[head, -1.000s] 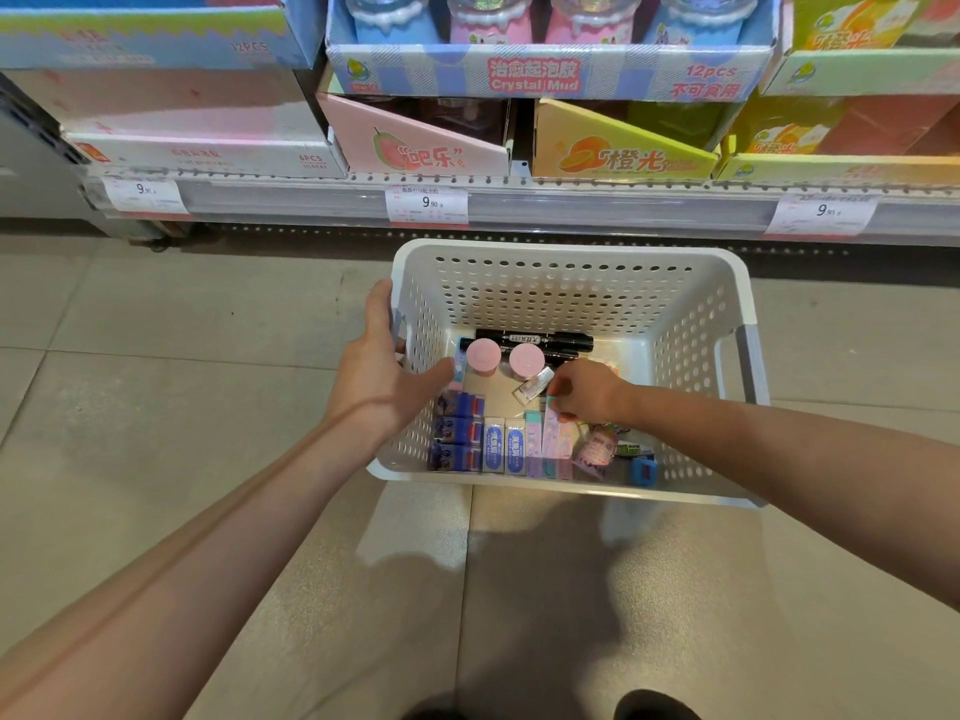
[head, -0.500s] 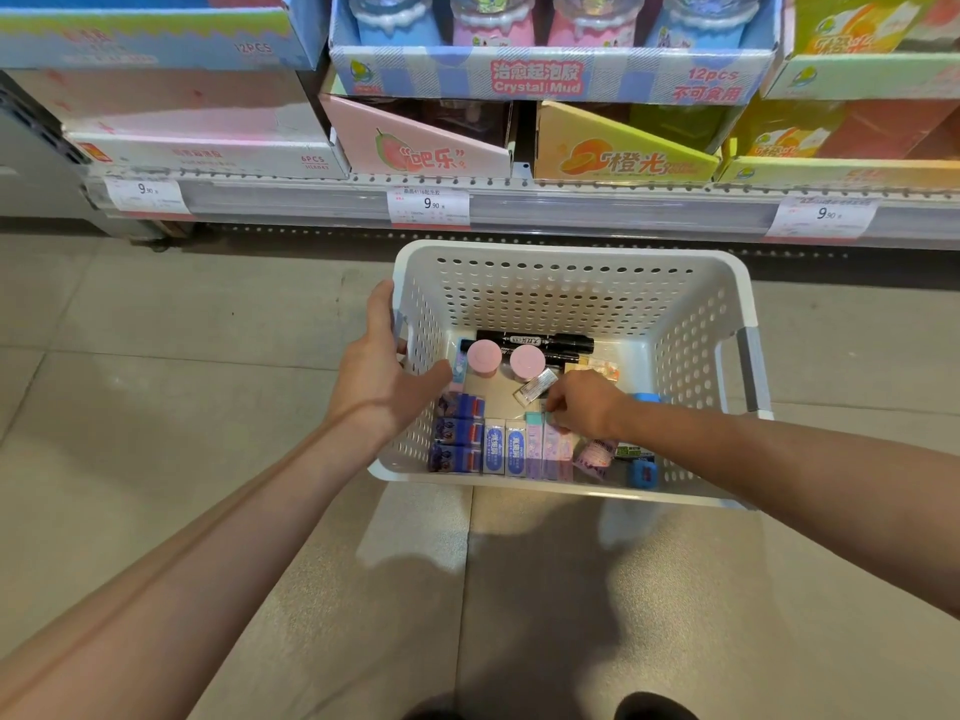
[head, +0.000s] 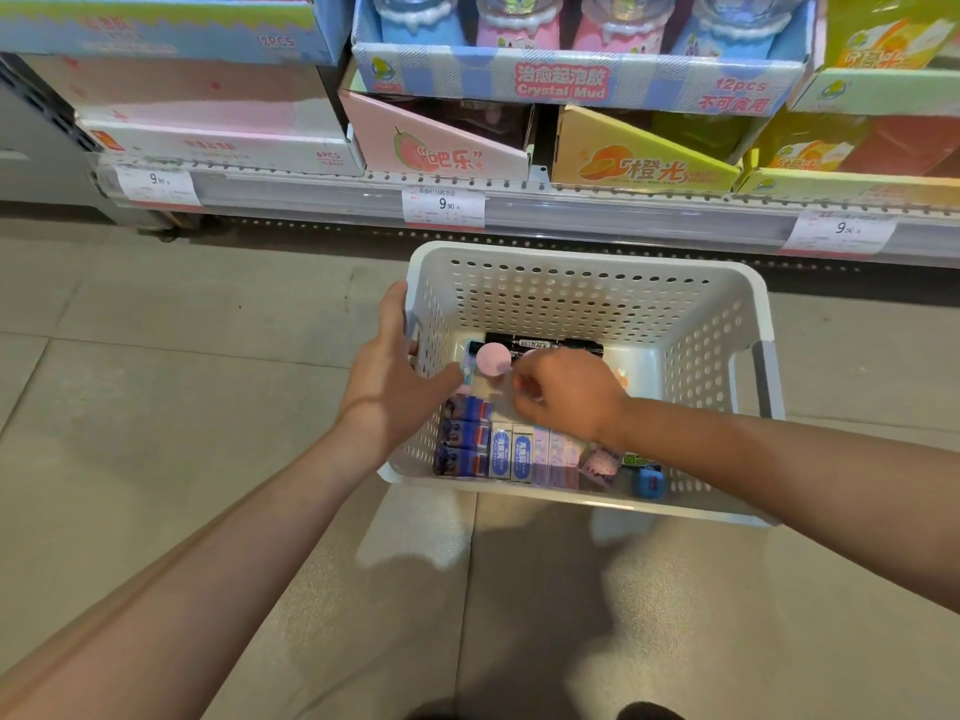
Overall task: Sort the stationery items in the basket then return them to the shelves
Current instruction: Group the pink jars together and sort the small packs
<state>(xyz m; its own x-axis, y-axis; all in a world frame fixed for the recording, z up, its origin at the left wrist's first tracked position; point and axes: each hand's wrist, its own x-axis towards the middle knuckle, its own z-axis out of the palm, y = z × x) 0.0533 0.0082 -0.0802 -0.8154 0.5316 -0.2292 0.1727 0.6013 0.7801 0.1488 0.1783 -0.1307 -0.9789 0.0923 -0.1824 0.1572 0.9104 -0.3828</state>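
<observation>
On the tiled floor (head: 156, 407) just below the shelf (head: 571, 207) sits a white perforated basket (head: 582, 298). The left hand (head: 387, 387) has its grip curled over the basket's left rim. Inside, dark blue boxes (head: 464, 433) lie in a neat row beside white and pale pink ones, with black markers (head: 545, 345) along the far wall. The right hand (head: 569, 394) reaches in, fingertips pinching a small pale item that is too blurred to identify.

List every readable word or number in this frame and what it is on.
"Crystal Mud", "12pcs": blue display box
"12PCS": left blue box
"6PCS": white box
"吧乐": pink box
"橙光": orange box
"9.90": middle price tag
Print on the markers and erasers in the basket: too blurred.
</observation>
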